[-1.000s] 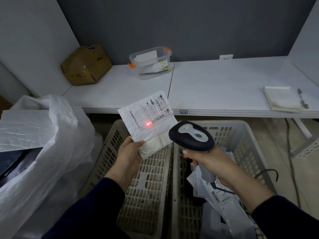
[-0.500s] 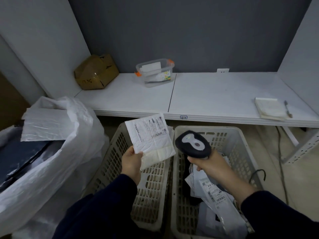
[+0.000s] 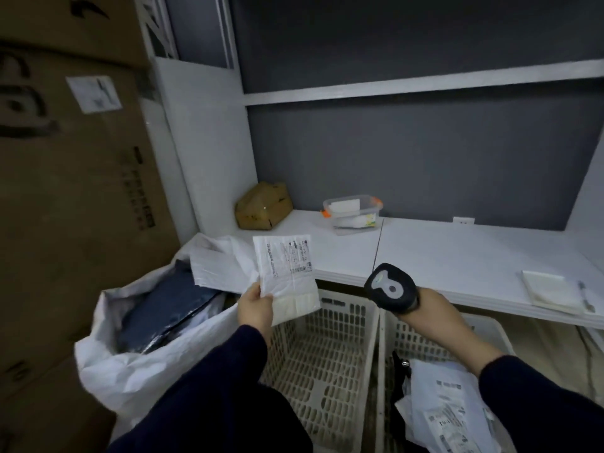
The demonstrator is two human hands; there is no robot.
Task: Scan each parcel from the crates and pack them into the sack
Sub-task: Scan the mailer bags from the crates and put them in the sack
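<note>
"Head view: what do we have in our hands?"

"Our left hand (image 3: 256,308) pinches a white parcel (image 3: 287,279) by its lower corner, label up, over the gap between the sack (image 3: 130,354) and the left crate (image 3: 327,371). Our right hand (image 3: 434,310) is curled round the scanner (image 3: 390,287), before the table's (image 3: 457,256) front edge."

"How far along are we?"

"Partway, we judge. Dark parcels (image 3: 170,308) already lie in the sack, and the left crate looks bare where we see it. The right crate (image 3: 487,325) holds a heap of labelled parcels (image 3: 447,416), all unscanned, we judge. No beam shows on our label, so we cannot tell if it is read."
</note>
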